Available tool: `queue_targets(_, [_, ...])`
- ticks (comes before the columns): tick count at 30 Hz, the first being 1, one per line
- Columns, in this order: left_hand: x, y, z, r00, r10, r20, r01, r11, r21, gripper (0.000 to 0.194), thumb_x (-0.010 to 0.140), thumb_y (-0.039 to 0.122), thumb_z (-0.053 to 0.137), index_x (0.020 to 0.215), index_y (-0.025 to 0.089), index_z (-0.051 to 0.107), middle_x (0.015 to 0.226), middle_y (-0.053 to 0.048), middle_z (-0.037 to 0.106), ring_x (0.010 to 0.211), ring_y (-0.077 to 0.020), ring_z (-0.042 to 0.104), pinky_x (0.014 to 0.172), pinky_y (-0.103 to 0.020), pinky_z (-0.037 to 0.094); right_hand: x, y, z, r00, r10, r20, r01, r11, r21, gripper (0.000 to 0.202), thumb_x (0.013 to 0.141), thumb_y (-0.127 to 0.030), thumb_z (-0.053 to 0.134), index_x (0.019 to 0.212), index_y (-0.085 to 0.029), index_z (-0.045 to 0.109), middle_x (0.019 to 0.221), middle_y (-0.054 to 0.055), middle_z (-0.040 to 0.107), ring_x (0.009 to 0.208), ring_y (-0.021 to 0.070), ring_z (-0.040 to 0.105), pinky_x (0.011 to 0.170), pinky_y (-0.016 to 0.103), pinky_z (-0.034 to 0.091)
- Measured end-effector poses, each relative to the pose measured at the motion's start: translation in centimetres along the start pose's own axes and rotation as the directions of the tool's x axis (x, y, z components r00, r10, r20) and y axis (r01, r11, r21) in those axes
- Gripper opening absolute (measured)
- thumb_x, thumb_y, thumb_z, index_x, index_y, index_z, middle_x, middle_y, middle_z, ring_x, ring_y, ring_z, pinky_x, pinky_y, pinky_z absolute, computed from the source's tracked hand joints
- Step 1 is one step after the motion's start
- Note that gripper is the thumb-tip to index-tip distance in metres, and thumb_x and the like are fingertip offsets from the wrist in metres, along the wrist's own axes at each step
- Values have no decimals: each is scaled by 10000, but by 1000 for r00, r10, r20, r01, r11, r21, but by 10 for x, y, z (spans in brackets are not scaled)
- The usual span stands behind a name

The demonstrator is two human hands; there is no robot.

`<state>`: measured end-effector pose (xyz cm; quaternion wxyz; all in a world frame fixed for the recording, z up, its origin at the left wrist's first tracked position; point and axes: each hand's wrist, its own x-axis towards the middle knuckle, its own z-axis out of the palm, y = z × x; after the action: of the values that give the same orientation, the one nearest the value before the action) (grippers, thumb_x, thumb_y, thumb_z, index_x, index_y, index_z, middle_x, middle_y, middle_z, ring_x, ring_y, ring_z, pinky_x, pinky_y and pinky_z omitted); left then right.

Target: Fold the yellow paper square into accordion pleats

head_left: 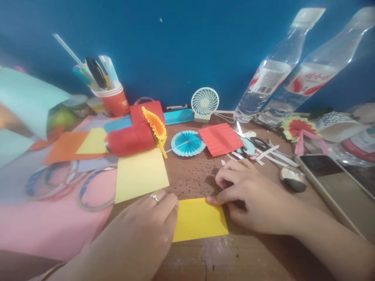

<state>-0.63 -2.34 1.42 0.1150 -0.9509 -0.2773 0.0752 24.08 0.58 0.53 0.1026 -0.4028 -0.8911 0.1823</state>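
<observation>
A sheet of yellow paper [199, 220] lies flat on the wooden table in front of me, its far edge straight like a fold. My left hand [155, 222], with a ring on one finger, is closed over the paper's left edge; its fingertips are mostly hidden. One fingertip of my right hand [249, 191] presses the far right corner. The other fingers of that hand are bent and apart, above the tabletop. Just beyond my left hand is a pale yellow sheet [140, 175].
Behind stand a blue pleated paper rosette [188, 143], a red pleated paper [221, 139], a red roll [131, 139] and a small fan [205, 102]. Scissors [258, 143], a phone [331, 183] and water bottles [272, 70] are rightward. Tape rolls [83, 195] and pink paper [58, 230] lie left.
</observation>
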Motion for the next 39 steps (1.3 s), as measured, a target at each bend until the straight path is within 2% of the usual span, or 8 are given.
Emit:
queue_targets(6, [-2,-2,-2,983,83,167,-86,996,14,252,710,59,410,665,158,637,808,-106,549,767,-254,477,581,-389,421,-4,0,-5,1000,28,1,-28,1000,-7,372,625,-69,530,818,-328,716,675,-30,581,761,175,431,769,373,248])
queue_targets(15, [1,-6,2,985,90,148,-89,996,-12,176,737,135,507,606,179,617,654,-64,491,696,-229,434,548,-362,349,-7,-3,0,994,-29,-107,20,997,-80,228,609,-75,546,680,-248,677,563,-35,568,717,163,412,743,353,250])
queue_targets(18, [2,-6,2,999,27,40,-25,998,-62,177,814,179,481,690,178,608,720,-63,518,726,-213,446,594,-351,352,-7,-8,0,992,-63,-114,51,993,-106,69,663,-171,578,643,-199,638,583,-16,553,696,158,408,702,342,264])
queue_targets(21, [5,-5,2,997,-50,-62,41,990,-137,164,878,230,446,818,168,585,793,-54,536,753,-190,467,643,-322,362,-7,-11,3,985,-115,-129,96,985,-146,173,731,-284,577,607,-165,587,603,2,540,694,157,413,691,335,287])
queue_targets(26, [9,-6,-1,999,20,-36,-25,988,-150,166,790,41,477,826,181,559,791,-21,537,737,-182,479,646,-307,365,-3,-13,14,971,-142,-191,87,959,-269,248,818,-229,500,584,-162,548,612,18,530,673,157,418,653,314,311])
queue_targets(30, [6,-5,-3,997,76,16,-74,993,-92,224,733,-17,455,745,174,571,730,-34,543,726,-187,503,617,-307,366,-3,-22,20,949,-109,-295,28,964,-263,191,835,-139,447,733,-162,606,718,49,582,725,171,471,666,308,339])
queue_targets(36, [2,9,-7,974,-219,50,219,880,-421,223,881,175,384,795,176,589,739,-26,586,670,-158,556,600,-280,397,-6,-43,21,980,41,-192,-70,987,-145,146,835,-237,502,763,-185,618,733,36,598,703,179,521,617,297,381])
queue_targets(39, [2,13,-12,977,-201,74,205,777,-595,166,869,207,428,867,203,594,810,-5,607,726,-152,570,625,-267,405,-4,-47,19,977,137,-162,-153,984,-94,102,778,-251,590,859,-200,626,848,45,608,792,210,544,661,327,427])
